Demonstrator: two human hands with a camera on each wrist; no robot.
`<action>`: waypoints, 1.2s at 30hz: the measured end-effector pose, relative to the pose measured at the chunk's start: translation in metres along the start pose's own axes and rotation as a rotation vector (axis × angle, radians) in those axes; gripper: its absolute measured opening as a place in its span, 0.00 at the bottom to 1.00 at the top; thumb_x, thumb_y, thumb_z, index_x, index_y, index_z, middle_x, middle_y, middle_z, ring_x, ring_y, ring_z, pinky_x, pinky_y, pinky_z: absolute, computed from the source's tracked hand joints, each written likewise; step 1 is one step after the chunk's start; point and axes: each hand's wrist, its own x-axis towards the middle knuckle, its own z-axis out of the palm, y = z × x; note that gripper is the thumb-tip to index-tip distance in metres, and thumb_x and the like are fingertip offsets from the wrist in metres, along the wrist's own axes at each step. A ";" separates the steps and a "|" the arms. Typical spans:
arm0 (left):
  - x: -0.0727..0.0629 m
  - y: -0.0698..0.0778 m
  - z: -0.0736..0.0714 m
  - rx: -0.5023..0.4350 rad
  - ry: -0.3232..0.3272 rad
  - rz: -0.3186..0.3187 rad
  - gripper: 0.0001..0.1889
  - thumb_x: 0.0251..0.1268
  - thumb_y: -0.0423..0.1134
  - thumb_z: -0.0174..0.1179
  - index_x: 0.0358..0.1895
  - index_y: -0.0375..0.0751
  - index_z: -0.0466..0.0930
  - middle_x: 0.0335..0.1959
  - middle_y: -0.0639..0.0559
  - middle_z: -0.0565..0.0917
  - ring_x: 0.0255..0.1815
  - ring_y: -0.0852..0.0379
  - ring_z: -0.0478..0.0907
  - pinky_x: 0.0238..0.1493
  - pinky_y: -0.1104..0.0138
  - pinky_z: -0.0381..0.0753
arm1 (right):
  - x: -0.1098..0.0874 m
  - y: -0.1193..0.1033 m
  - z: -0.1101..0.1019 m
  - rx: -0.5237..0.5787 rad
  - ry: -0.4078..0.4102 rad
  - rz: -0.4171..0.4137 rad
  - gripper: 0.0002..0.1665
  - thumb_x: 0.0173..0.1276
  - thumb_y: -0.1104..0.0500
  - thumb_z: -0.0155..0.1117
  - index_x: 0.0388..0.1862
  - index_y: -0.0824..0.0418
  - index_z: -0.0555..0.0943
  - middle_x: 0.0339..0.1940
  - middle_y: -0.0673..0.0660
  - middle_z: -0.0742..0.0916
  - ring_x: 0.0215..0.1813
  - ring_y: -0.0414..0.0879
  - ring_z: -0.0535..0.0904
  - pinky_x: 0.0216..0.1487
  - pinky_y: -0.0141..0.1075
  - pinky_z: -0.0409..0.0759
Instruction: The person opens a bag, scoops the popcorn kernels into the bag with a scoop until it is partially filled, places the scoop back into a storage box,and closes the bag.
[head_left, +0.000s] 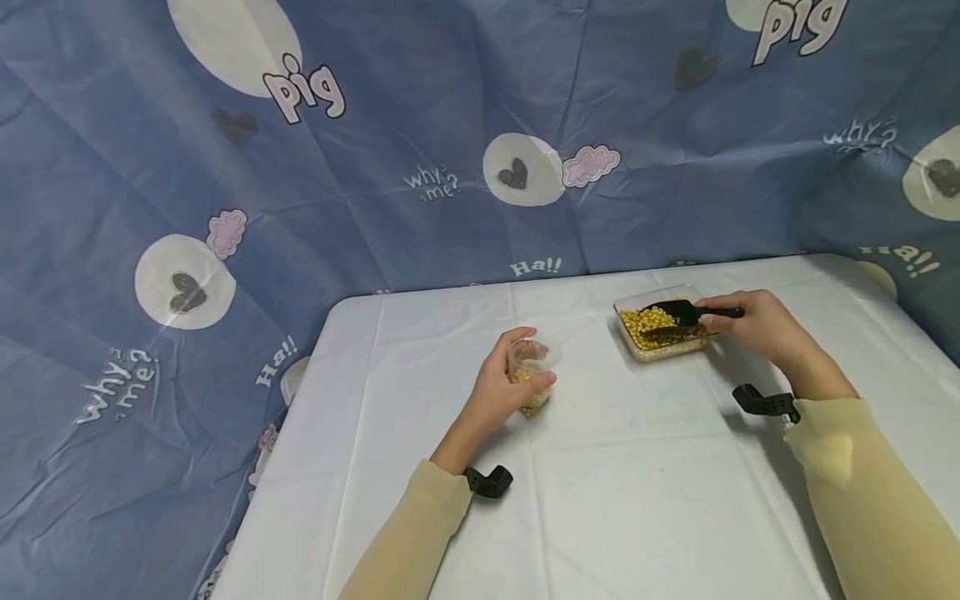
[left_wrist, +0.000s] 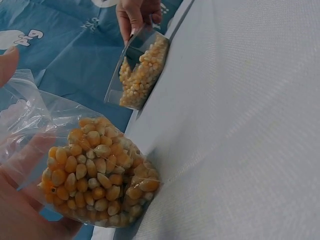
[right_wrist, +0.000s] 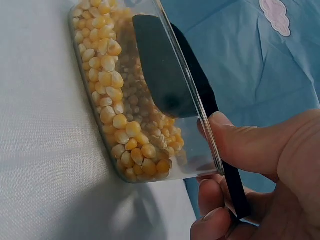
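Observation:
My left hand (head_left: pixel 504 379) holds a clear zip bag (head_left: pixel 534 357) upright, fingers and thumb around its sides. Corn kernels (left_wrist: pixel 100 175) fill the lower part of the bag, and its bottom is at the tabletop. On the right, my right hand (head_left: pixel 765 327) grips the handle of a black scoop (head_left: pixel 682 313). The scoop's blade dips into a clear rectangular container (head_left: pixel 643 353) of yellow corn kernels (right_wrist: pixel 105 75). In the right wrist view, the thumb presses along the handle (right_wrist: pixel 235 192) beside the container's rim.
A white cloth (head_left: pixel 615 500) covers the table. Behind it hangs a blue printed curtain (head_left: pixel 420 225). Each wrist wears a black strap mount, the left one (head_left: pixel 489 482) close over the cloth. The container stands to the right of the bag, toward the back edge.

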 end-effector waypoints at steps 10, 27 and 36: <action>0.000 0.001 0.001 0.011 0.005 -0.005 0.36 0.63 0.52 0.70 0.72 0.67 0.63 0.70 0.45 0.70 0.68 0.54 0.69 0.60 0.49 0.74 | -0.001 0.002 -0.002 0.077 0.002 0.063 0.34 0.74 0.42 0.63 0.72 0.58 0.75 0.56 0.64 0.86 0.63 0.63 0.76 0.58 0.59 0.73; -0.001 0.004 0.001 -0.005 -0.012 -0.029 0.36 0.66 0.41 0.68 0.75 0.55 0.62 0.65 0.45 0.74 0.56 0.47 0.76 0.52 0.50 0.77 | -0.004 -0.005 -0.009 0.084 0.041 0.054 0.34 0.75 0.41 0.60 0.72 0.59 0.74 0.74 0.65 0.72 0.59 0.62 0.73 0.52 0.54 0.73; -0.007 0.034 -0.001 -0.029 -0.029 -0.040 0.34 0.67 0.38 0.67 0.74 0.49 0.63 0.64 0.39 0.74 0.54 0.44 0.77 0.50 0.53 0.79 | -0.006 -0.010 -0.013 0.113 0.042 0.057 0.34 0.75 0.42 0.62 0.72 0.58 0.74 0.75 0.65 0.70 0.76 0.67 0.59 0.67 0.66 0.60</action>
